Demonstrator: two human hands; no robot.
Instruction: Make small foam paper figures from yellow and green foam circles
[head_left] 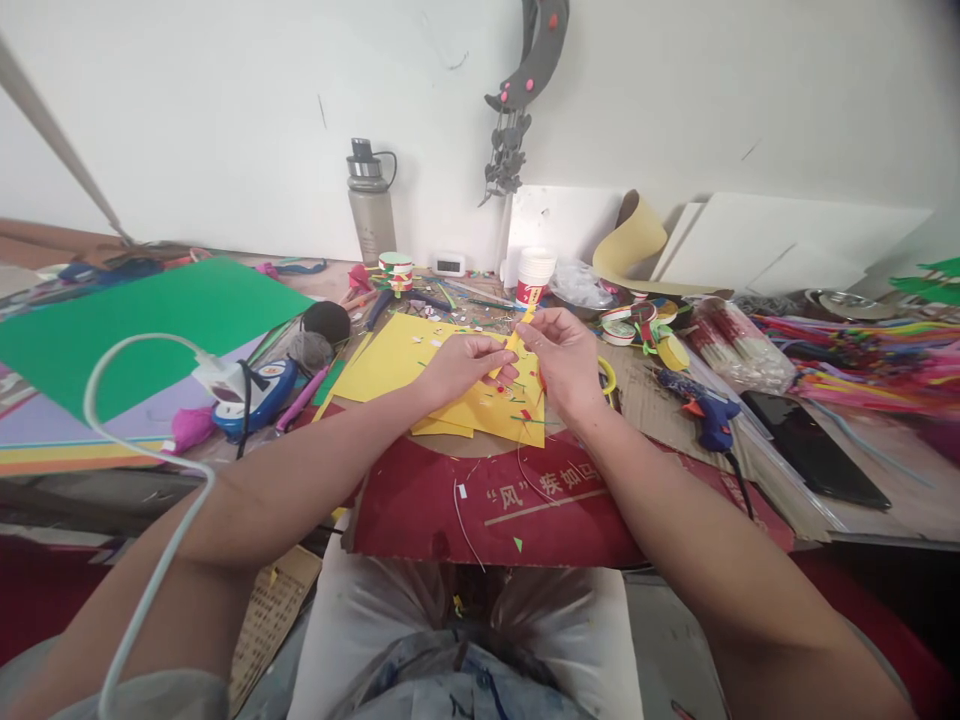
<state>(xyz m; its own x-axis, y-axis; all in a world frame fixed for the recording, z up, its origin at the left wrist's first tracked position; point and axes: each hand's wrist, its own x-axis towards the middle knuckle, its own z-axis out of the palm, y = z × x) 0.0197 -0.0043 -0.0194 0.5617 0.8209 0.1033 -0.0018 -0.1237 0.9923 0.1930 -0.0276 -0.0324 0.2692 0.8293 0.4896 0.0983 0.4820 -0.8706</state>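
Both hands meet over the middle of the table, pinching one narrow yellow paper strip (514, 341). My left hand (469, 362) has its lower part between thumb and fingers. Closed on the upper part is my right hand (564, 358), with the strip's tip sticking up past the fingers. Below them lies a yellow paper sheet (390, 365) strewn with small green, red and white scraps. A stack of paper cups (535, 270) stands just behind the hands. Yellow-handled scissors (607, 375), partly hidden, lie beside my right wrist.
Green card (150, 325) and a blue power strip (259, 395) with a white cable lie left. To the right are a blue glue gun (712, 418), a black phone (814, 450) and colourful pipe cleaners (862, 350). A bottle (371, 210) stands behind. Red cardboard (480, 510) covers the front edge.
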